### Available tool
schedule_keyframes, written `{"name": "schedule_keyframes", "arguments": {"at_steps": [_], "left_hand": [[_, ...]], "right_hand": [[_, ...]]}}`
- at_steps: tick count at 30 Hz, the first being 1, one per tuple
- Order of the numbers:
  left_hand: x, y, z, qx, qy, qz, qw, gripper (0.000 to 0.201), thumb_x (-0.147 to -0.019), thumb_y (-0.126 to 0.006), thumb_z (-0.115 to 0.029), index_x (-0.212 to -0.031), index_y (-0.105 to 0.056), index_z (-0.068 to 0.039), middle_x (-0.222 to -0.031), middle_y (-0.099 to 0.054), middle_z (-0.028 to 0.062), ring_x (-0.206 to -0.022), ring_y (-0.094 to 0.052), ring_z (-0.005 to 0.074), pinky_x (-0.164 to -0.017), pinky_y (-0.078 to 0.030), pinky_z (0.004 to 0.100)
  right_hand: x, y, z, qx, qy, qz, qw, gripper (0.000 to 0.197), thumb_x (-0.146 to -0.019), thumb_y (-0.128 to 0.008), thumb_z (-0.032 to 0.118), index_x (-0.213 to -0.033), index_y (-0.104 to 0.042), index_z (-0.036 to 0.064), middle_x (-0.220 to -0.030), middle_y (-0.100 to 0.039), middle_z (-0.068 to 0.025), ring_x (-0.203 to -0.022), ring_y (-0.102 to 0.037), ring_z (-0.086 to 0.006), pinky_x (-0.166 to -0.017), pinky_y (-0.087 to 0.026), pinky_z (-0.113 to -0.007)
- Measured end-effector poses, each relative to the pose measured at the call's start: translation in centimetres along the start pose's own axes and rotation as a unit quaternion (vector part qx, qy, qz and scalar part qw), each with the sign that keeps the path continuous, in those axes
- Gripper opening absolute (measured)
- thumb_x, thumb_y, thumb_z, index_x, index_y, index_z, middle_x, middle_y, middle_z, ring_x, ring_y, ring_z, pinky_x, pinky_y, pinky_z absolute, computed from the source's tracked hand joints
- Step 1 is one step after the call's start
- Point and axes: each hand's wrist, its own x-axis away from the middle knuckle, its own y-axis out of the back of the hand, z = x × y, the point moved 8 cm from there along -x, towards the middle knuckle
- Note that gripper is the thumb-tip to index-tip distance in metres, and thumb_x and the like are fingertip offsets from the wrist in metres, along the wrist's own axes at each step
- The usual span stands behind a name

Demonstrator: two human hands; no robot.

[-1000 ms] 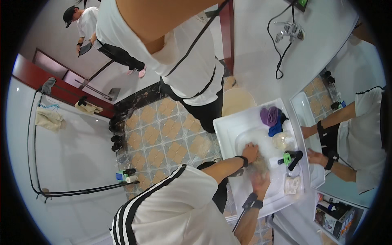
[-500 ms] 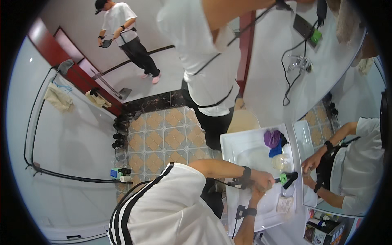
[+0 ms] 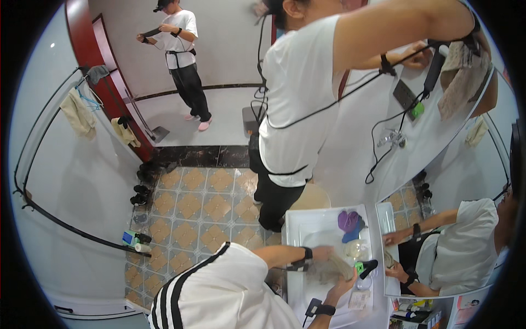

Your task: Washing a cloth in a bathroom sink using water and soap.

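My left hand [image 3: 323, 253] and my right hand [image 3: 342, 285] both grip a wet beige cloth [image 3: 333, 268] over the basin of a white sink [image 3: 298, 222]. The cloth stretches between them, left hand at its far end, right hand at its near end. Each wrist has a black band with a cable. A black faucet [image 3: 368, 266] with a green tag stands just right of the cloth. Purple and blue cloths [image 3: 349, 221] lie at the sink's far rim, with a clear round bottle [image 3: 356, 249] beside them.
A person in a white shirt [image 3: 298, 104] stands close beside the sink, arms raised with a black dryer [image 3: 435, 68] and a towel. Another person [image 3: 183, 55] stands in the doorway. A mirror [image 3: 444, 247] lies to the right, a small packet [image 3: 360, 300] rests on the sink, and shoes [image 3: 139, 192] line the tiled floor.
The view has tilted up, showing more of the room. My hands, pressed together near the faucet half a second ago, are now apart with the cloth drawn between them.
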Motion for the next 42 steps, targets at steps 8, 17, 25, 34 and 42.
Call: {"name": "schedule_keyframes", "arguments": {"at_steps": [8,17,25,34,42], "left_hand": [[2.6,-2.6,-9.5,0.016,-0.21,0.032,0.977,0.072,-0.063,-0.065,-0.025,-0.125,-0.032,-0.005,-0.116,-0.045,0.0185,-0.108,-0.044,0.0297,-0.094,-0.031,0.0376],[2.6,-1.3,-14.0,0.332,-0.04,0.083,0.939,0.055,-0.073,-0.052,-0.016,-0.125,-0.034,-0.011,-0.101,-0.052,0.0098,-0.086,-0.05,0.0184,-0.072,-0.04,0.0277],[1.2,-6.3,-5.1,0.431,0.217,-0.017,0.876,0.03,-0.067,-0.053,-0.015,-0.094,-0.057,-0.004,-0.083,-0.057,0.0128,-0.079,-0.056,0.0199,-0.066,-0.045,0.0317],[5.1,-5.4,-7.9,0.121,0.275,-0.218,0.928,0.041,-0.062,-0.053,-0.032,-0.089,-0.054,-0.001,-0.08,-0.053,0.0138,-0.085,-0.049,0.029,-0.082,-0.035,0.0402],[2.2,-3.6,-7.5,-0.261,0.074,0.058,0.961,0.061,-0.073,-0.042,-0.047,-0.112,-0.046,0.0,-0.112,-0.047,0.0185,-0.114,-0.035,0.0306,-0.091,-0.023,0.0581]], "right_hand": [[-1.3,0.3,1.4,-0.01,-0.056,-0.023,0.998,0.053,-0.056,-0.04,-0.004,-0.109,-0.045,-0.0029,-0.099,-0.049,-0.013,-0.089,-0.05,-0.0228,-0.079,-0.044,-0.032],[-1.9,-0.8,4.6,-0.231,-0.089,0.04,0.968,0.047,-0.078,-0.045,0.015,-0.121,-0.036,-0.003,-0.112,-0.044,-0.0137,-0.1,-0.047,-0.0222,-0.086,-0.038,-0.03],[3.2,0.5,-8.1,-0.348,-0.422,0.031,0.837,0.045,-0.08,-0.047,0.041,-0.115,-0.044,0.0125,-0.113,-0.047,-0.0042,-0.107,-0.042,-0.0199,-0.083,-0.035,-0.042],[4.7,-1.7,-10.8,-0.357,-0.405,0.025,0.841,0.044,-0.078,-0.047,0.045,-0.106,-0.051,0.0113,-0.099,-0.053,-0.0028,-0.086,-0.051,-0.0176,-0.072,-0.042,-0.032],[3.8,-2.7,-10.5,-0.309,-0.384,0.022,0.87,0.042,-0.079,-0.048,0.045,-0.103,-0.054,0.0117,-0.093,-0.056,0.0001,-0.079,-0.054,-0.0139,-0.066,-0.044,-0.027]]}}
